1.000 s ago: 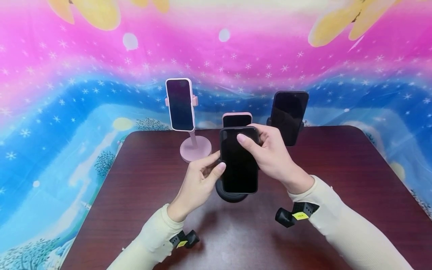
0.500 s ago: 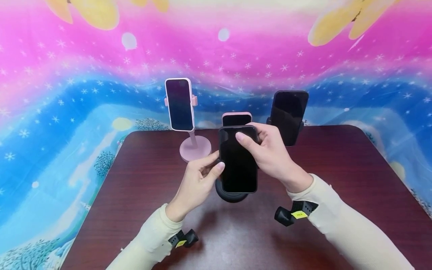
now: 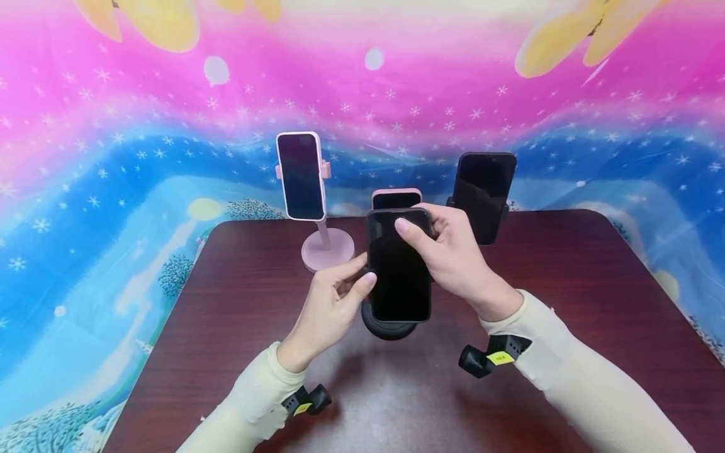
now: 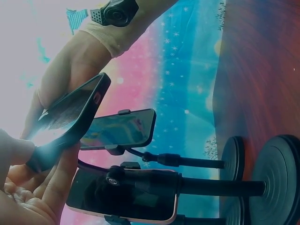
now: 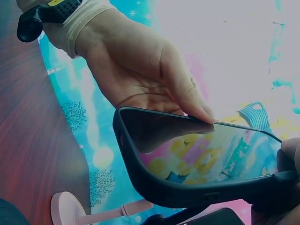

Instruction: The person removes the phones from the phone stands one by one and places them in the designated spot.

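You have both hands on the black phone [image 3: 401,270], which stands screen toward you at mid-desk, above a round black base [image 3: 391,331] and leaning back slightly. Your left hand [image 3: 328,309] pinches its left edge, thumb at the front and index finger behind. Your right hand [image 3: 460,255] grips the upper right part, thumb laid on the screen and fingers round the back. Whether the phone is fully seated in a clamp cannot be told. Directly beyond it, a pink-edged phone [image 3: 397,199] is partly hidden. At far left, a white-edged phone [image 3: 303,176] is held by a pink stand [image 3: 328,251], its round foot on the desk [image 3: 226,352]. At far right, another black phone [image 3: 484,195] stands upright, leaning a little to the right. Each pale sleeve carries a black wrist camera [image 3: 474,361] with a yellow label. A patterned backdrop [image 3: 362,135] hangs behind the desk.
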Tool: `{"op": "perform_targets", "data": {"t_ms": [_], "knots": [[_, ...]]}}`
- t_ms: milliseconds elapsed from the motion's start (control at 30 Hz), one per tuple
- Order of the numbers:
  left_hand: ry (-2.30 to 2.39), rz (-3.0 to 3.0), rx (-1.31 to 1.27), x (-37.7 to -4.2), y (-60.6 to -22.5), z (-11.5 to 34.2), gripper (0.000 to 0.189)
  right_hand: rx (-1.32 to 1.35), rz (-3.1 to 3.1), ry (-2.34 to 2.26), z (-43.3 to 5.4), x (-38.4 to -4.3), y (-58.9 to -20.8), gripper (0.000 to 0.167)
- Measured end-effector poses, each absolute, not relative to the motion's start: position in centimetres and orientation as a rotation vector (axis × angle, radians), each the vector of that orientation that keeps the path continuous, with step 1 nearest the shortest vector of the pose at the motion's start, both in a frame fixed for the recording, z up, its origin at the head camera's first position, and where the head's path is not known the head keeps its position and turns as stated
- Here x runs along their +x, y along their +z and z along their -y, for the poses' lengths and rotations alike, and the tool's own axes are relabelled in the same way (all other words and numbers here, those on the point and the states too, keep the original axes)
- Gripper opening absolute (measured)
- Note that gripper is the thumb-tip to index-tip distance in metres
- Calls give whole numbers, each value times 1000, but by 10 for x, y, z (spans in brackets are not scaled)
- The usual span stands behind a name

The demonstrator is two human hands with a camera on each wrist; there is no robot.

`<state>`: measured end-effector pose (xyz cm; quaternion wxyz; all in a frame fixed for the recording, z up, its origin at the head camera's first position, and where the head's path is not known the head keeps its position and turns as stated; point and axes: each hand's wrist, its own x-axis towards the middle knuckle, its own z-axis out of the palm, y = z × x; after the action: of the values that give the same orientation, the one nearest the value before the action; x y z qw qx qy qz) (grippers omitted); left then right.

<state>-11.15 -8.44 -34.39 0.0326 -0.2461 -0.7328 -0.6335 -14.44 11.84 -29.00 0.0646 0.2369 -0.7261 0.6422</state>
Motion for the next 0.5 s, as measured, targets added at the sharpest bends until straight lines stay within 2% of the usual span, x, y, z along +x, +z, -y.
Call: {"op": "perform_targets", "data": {"t_ms": [500], "knots": [[-1914,2276,-767,-111,-343,86,40,720,2156,1951,-118,-147,-287,17]]}}
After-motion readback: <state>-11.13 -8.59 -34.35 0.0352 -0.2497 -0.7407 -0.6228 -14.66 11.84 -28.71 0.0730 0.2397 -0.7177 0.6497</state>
